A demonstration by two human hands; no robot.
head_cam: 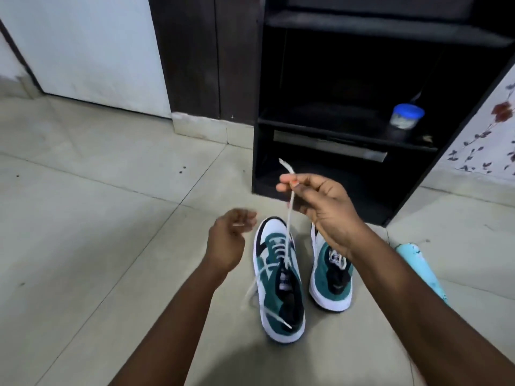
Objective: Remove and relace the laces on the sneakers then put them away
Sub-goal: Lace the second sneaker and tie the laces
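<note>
Two green, white and black sneakers stand side by side on the tiled floor. The left sneaker point(278, 280) still carries a white lace point(289, 213) through its eyelets. My right hand point(320, 207) pinches one end of that lace between thumb and fingers and holds it up taut above the toe. The lace's other end lies loose over the shoe's left side and heel. My left hand point(228, 238) hovers just left of the toe, fingers loosely curled, holding nothing. The right sneaker point(331, 274) is partly hidden behind my right wrist.
A black shelf unit point(348, 129) stands right behind the sneakers, with a blue-lidded jar point(407, 117) on its middle shelf. A light blue bottle point(420, 268) lies on the floor to the right. A dark door frame point(200, 57) and white wall are at the back left.
</note>
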